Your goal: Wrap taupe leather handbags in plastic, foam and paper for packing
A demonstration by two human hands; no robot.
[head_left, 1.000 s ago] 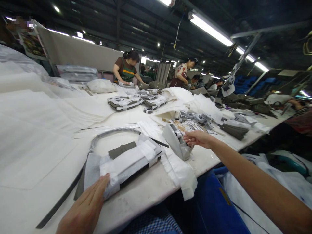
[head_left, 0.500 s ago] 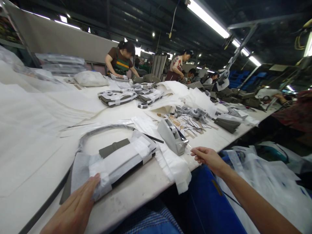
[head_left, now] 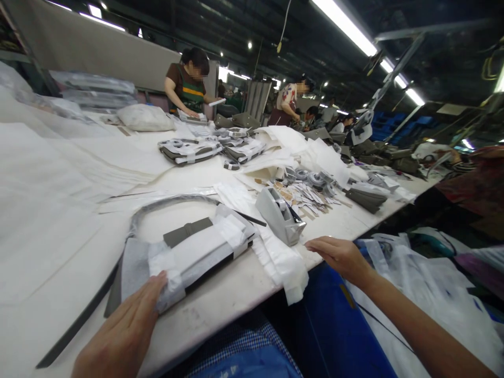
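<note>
Grey bag (head_left: 192,252), flat on the white table (head_left: 51,247), wrapped in white paper, taped band near its 3 o'clock end, one curved grey strap arcing at 11 o'clock. Left hand (head_left: 126,328) flat, fingers spread, pressing the bag's near-left wrapped corner, gripping nothing. Right hand (head_left: 338,254) loosely open over the table edge, holding nothing visible, just beside one grey tape dispenser (head_left: 280,220) at its 10 o'clock. Two workers at 12 o'clock. Bare table at 9 o'clock; near edge close.
</note>
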